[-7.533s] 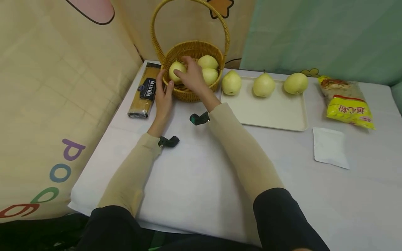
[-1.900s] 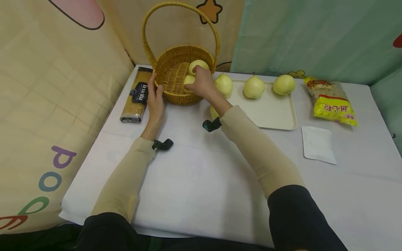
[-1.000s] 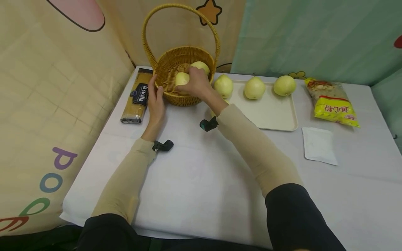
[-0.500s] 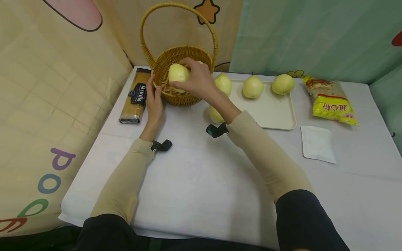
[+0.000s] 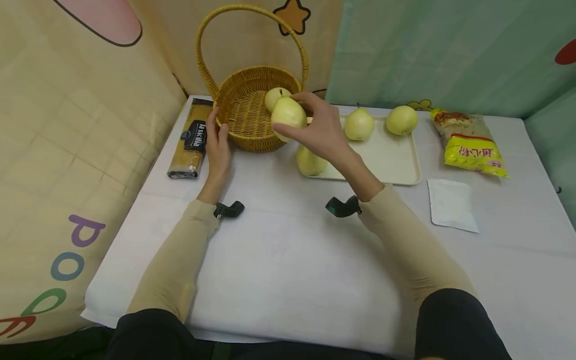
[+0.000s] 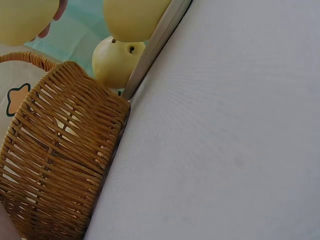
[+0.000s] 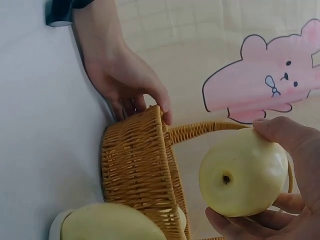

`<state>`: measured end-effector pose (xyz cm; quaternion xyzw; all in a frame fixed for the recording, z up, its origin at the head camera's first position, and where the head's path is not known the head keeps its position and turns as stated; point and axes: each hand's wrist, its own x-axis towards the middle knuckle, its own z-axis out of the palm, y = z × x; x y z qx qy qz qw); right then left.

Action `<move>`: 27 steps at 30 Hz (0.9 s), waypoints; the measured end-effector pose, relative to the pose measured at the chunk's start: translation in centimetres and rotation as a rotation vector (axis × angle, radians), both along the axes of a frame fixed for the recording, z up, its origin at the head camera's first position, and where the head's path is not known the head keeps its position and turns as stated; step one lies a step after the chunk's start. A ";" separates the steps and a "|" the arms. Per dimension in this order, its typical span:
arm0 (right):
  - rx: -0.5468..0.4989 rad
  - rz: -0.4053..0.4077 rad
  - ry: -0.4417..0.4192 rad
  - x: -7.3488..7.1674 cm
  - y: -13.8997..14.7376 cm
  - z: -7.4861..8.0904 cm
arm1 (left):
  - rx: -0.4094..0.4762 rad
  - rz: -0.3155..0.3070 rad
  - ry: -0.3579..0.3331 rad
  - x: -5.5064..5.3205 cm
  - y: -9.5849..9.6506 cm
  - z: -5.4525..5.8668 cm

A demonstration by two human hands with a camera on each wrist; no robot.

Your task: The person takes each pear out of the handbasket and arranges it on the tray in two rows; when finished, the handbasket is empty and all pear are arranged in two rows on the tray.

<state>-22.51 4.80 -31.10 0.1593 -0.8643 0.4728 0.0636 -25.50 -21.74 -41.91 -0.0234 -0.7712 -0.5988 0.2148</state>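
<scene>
We've got a pale yellow-green, round pear [image 5: 288, 117] clamped btwn thumb & fingers of our R hand [image 5: 324, 129], raised by the basket's right rim, stem up in the head view. Our L hand [image 5: 219, 150] grips the near-left rim of a round, golden-brown wicker basket [image 5: 253, 143] w/ tall arched handle, nr the far-left corner of the white cloth-covered table [image 5: 279, 270]. Inside, a 2nd pear [image 5: 275, 97] sits at the basket's right edge.

Right of that, by the table's far edge, we see a cream, rectangular tray [image 5: 389, 160]: front pear [image 5: 310, 162] at its near-left corner, middle pear [image 5: 359, 124] nr its far edge, end pear [image 5: 402, 120] at its far-right corner.

Other stuff: long, clear-wrapped pasta pack [image 5: 189, 142] w/ dark label along the table's left edge; yellow-&-clear plastic bag [image 5: 470, 145] twd the far-right corner; flat white square sachet [image 5: 452, 205] nr the tray's near-right corner.
</scene>
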 end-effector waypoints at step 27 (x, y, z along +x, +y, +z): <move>0.151 -0.276 -0.193 5.3 12.1 -6.4 | -0.030 -0.006 -0.005 -0.7 -0.4 -1.0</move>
